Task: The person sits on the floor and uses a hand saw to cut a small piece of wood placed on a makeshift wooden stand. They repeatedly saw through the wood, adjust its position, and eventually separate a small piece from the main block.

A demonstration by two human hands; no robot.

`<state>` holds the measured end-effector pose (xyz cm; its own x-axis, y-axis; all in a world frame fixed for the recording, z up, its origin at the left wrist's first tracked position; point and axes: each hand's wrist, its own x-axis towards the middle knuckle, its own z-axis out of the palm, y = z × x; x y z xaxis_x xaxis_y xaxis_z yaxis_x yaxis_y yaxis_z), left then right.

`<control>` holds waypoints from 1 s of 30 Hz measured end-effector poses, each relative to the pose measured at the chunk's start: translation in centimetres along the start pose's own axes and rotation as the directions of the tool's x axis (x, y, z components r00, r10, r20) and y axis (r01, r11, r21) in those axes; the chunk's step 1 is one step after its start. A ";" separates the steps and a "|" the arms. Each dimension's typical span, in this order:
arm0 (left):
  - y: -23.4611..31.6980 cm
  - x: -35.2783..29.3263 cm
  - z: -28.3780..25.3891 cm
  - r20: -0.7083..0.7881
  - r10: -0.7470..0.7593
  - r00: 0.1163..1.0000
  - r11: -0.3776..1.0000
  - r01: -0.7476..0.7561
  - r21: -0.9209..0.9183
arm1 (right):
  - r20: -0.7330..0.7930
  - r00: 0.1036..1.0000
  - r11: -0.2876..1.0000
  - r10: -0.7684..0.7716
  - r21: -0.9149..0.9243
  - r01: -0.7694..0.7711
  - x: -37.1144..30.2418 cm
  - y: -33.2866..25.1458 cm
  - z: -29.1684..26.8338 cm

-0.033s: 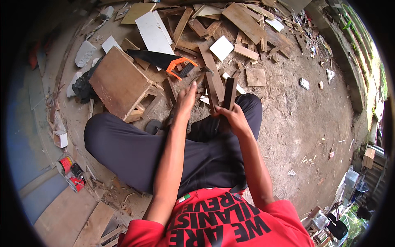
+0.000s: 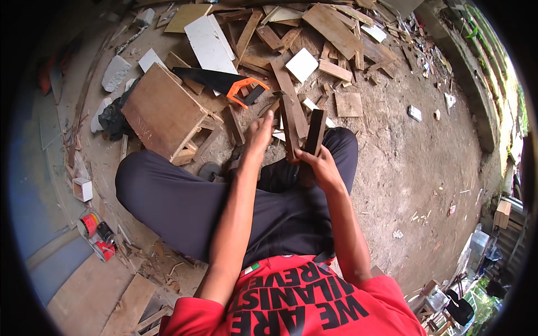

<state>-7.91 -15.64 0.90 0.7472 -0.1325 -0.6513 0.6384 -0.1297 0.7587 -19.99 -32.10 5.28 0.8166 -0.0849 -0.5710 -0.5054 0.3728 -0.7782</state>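
My left hand (image 2: 259, 137) is closed, thumb pointing forward, around the wooden handle of a hammer (image 2: 274, 105). The hammer's small dark head lies close to the far end of a dark brown wood strip (image 2: 290, 129). My right hand (image 2: 323, 167) grips a second, shorter dark wood piece (image 2: 316, 130) at its near end, with the thumb across it. The two pieces meet near my right thumb and spread apart away from me in a narrow V. How they are joined there is hidden by my fingers.
Beyond my hands lies a handsaw (image 2: 246, 91) with an orange and black handle. A wooden box-like piece (image 2: 162, 112) stands left of it. Wood offcuts (image 2: 330, 33) are heaped at the back. Red and black containers (image 2: 98, 235) sit at the left; bare ground (image 2: 414, 179) stretches right.
The hammer and my left hand have shifted slightly. The shorter wood piece in my right hand has dropped a little and its tilt has changed slightly.
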 end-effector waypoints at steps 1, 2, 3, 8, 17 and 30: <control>0.3 -0.6 1.3 0.037 -0.019 0.999 1.000 0.020 -0.011 | 0.003 0.999 0.999 -0.042 0.026 0.041 -1.5 0.3 0.3; 0.4 -0.6 2.2 0.077 0.008 0.997 0.999 -0.004 -0.052 | 0.012 0.996 0.995 -0.090 0.052 0.089 -2.3 0.3 0.9; 0.3 -0.8 2.6 0.138 0.083 0.987 0.983 -0.058 -0.175 | 0.023 0.990 0.988 -0.139 0.076 0.137 -2.6 0.2 1.6; 3.6 -3.1 3.2 0.107 0.300 0.948 0.900 -0.244 -0.360 | -0.012 0.957 0.946 -0.289 -0.158 0.284 -3.4 -1.5 5.0; 5.5 -6.2 2.5 -0.235 0.567 0.790 0.785 -0.604 -0.135 | -0.081 0.802 0.679 -0.592 -0.586 0.441 0.9 -5.0 9.6; 5.9 -8.1 -1.8 -0.341 0.328 0.881 0.779 -0.456 -0.429 | 0.063 0.882 0.777 -0.467 -0.447 0.443 -0.7 -5.0 11.8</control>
<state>-9.85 -13.55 10.62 0.9308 0.1755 -0.3205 0.2359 0.3812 0.8939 -14.78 -23.01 12.64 0.9738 -0.1909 -0.1239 -0.1556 -0.1613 -0.9746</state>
